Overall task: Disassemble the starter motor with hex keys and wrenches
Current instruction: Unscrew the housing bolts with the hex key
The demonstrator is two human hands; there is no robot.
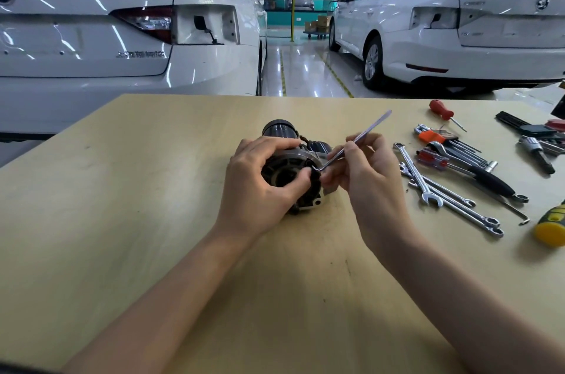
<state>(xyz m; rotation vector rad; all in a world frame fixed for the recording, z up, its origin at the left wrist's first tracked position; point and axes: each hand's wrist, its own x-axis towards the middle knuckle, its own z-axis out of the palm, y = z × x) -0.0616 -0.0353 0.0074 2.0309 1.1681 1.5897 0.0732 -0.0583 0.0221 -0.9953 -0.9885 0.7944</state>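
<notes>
In the head view, the starter motor point(290, 165) lies on its side near the middle of the table point(153, 220), its flanged nose end turned toward the person and its dark cylindrical body pointing away. The left hand point(260, 187) is wrapped around the nose housing, fingers over the top and thumb across the open face, steadying it. The right hand point(363, 171) pinches the long arm of a hex key point(357, 139) between thumb and fingertips; the key's short bent end reaches down to the edge of the flange, seemingly seated in a bolt head there, though the bolt itself is too small to make out. The step in hand looks like loosening a housing bolt at the nose end, early in the teardown since the motor appears whole. The next move likely calls for keeping the key fully seated and swinging its long arm while the left hand resists the motor's roll. To the right lie wrenches point(428, 184), a hex key set point(440, 136) and a red screwdriver point(441, 109), well apart from the motor.
</notes>
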